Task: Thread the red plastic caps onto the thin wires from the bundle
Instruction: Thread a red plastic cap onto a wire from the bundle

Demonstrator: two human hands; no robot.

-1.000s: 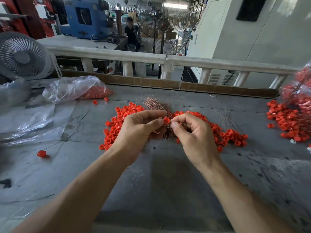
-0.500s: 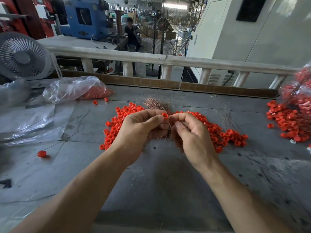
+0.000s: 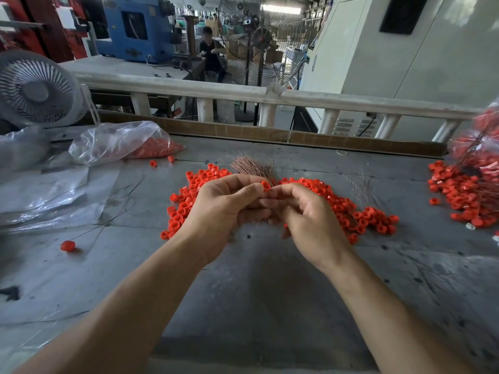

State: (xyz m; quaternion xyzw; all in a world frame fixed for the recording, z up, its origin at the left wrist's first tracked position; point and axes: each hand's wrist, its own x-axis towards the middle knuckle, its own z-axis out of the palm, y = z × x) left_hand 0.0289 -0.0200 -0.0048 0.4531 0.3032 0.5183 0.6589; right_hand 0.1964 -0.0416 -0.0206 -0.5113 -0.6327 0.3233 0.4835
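Observation:
My left hand (image 3: 224, 209) pinches a red cap (image 3: 266, 186) between thumb and forefinger, above the middle of the grey table (image 3: 256, 292). My right hand (image 3: 307, 217) meets it fingertip to fingertip, its fingers curled as if pinching a thin wire that I cannot make out. Just behind both hands the bundle of thin copper wires (image 3: 252, 167) fans out. Loose red caps (image 3: 189, 195) lie heaped left and right (image 3: 361, 214) of the hands.
A clear bag with red caps (image 3: 121, 143) lies at the back left beside a white fan (image 3: 37, 89). One capped wire (image 3: 67, 245) lies at the left. A pile of caps on wires (image 3: 464, 193) and a bag fill the right edge. A wooden rail (image 3: 270, 134) borders the far side.
Both hands have drawn closer together and the right fingers have curled in under the cap. The cap has risen slightly with the left hand.

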